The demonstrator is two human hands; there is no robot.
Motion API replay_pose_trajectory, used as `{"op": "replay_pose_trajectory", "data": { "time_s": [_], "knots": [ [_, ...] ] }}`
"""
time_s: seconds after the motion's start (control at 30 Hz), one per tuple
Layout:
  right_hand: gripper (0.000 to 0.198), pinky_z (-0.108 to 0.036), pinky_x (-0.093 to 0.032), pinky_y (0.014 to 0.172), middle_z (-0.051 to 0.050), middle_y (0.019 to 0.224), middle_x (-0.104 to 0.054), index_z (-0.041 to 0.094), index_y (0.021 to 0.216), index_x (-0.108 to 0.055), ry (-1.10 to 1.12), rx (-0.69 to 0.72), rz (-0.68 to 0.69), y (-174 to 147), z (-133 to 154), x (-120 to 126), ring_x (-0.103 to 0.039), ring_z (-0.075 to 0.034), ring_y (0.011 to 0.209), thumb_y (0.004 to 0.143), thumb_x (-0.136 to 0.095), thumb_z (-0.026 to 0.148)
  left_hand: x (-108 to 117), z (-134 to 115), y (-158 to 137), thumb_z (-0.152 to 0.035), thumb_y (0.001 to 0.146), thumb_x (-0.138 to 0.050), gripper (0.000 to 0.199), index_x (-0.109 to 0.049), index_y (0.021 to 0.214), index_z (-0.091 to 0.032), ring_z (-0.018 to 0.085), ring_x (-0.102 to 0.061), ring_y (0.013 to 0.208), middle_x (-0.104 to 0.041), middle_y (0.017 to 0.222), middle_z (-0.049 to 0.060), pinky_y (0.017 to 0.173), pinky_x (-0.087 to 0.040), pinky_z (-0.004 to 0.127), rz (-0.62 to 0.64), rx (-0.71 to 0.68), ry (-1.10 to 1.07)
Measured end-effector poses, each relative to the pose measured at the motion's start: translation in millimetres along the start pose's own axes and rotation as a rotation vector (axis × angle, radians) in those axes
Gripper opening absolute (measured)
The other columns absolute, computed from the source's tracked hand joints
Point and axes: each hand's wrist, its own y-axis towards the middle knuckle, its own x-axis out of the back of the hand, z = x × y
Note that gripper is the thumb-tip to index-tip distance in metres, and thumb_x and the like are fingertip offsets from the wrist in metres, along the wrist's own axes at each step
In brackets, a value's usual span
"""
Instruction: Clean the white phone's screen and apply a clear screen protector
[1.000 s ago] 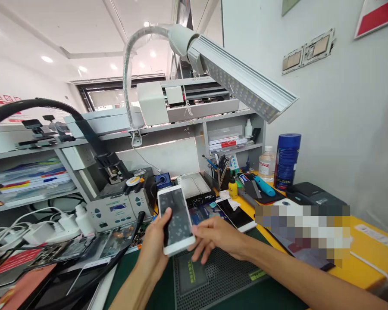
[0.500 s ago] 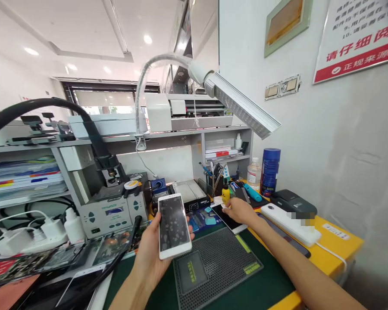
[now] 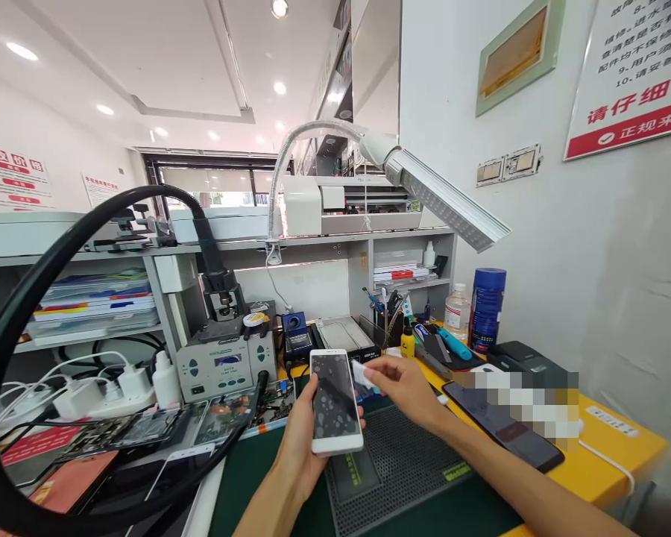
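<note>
A white smartphone (image 3: 336,403) with pale round spots over its dark screen stands tilted up in my left hand (image 3: 297,432), thumb on one edge and fingers round the other. My right hand (image 3: 407,389) is closed, pinching a small white piece of tissue or cloth (image 3: 361,373) just beside the phone's upper right edge. Whether the white piece touches the phone I cannot tell. Below both hands lies a dark perforated mat (image 3: 408,462). A second white phone (image 3: 439,396) is mostly hidden behind my right hand and forearm.
A small yellow bottle (image 3: 407,343) and a pen holder stand behind my right hand. Further right are a dark phone (image 3: 506,429), a blue can (image 3: 487,309) and a clear bottle (image 3: 457,307). A soldering station (image 3: 224,365) and a thick black hose (image 3: 11,313) occupy the left.
My right hand has left the second phone and come toward the held phone with a small white piece in its fingers. The view has swung left and up.
</note>
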Motion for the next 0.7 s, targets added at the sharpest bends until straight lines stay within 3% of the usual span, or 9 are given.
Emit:
{"op": "replay_pose_trajectory", "data": {
  "time_s": [0.13, 0.27, 0.5, 0.7],
  "knots": [
    [0.022, -0.026, -0.043, 0.062, -0.003, 0.08, -0.067, 0.02, 0.087, -0.078, 0.064, 0.07, 0.204, -21.2, 13.9, -15.2, -0.059, -0.015, 0.07, 0.085, -0.069, 0.04, 4.1, 2.1, 4.7, -0.037, 0.093, -0.06, 0.036, -0.059, 0.121, -0.013, 0.025, -0.074, 0.067, -0.076, 0.085, 0.012, 0.063, -0.06, 0.035, -0.102, -0.092, 0.089],
    [0.016, -0.025, -0.042, 0.06, -0.003, 0.078, -0.065, 0.021, 0.083, -0.079, 0.069, 0.064, 0.33, -29.2, 17.0, -20.5, -0.057, -0.014, 0.068, 0.082, -0.073, 0.035, 4.7, -0.9, 2.2, -0.035, 0.093, -0.062, 0.034, -0.063, 0.12, -0.014, 0.025, -0.075, 0.071, -0.076, 0.087, 0.011, 0.064, -0.059, 0.032, -0.089, -0.13, 0.108],
    [0.026, -0.027, -0.048, 0.064, -0.003, 0.08, -0.067, 0.02, 0.086, -0.077, 0.194, 0.013, 0.108, -11.8, 4.0, -12.1, -0.061, -0.016, 0.07, 0.082, -0.072, 0.044, -4.6, 2.2, -6.7, -0.037, 0.088, -0.07, 0.046, -0.058, 0.129, -0.02, 0.025, -0.074, 0.064, -0.075, 0.081, 0.008, 0.063, -0.061, 0.035, 0.029, -0.078, 0.171],
    [0.031, -0.025, -0.038, 0.052, 0.001, 0.063, -0.061, 0.017, 0.088, -0.076, 0.11, -0.043, -0.136, 3.8, -4.0, 2.0, -0.048, -0.012, 0.054, 0.079, -0.073, 0.047, -9.2, 11.5, -11.1, -0.041, 0.091, -0.064, 0.04, -0.058, 0.125, -0.019, 0.027, -0.074, 0.071, -0.074, 0.09, 0.011, 0.065, -0.062, 0.043, 0.128, -0.023, 0.234]
  ]
}}
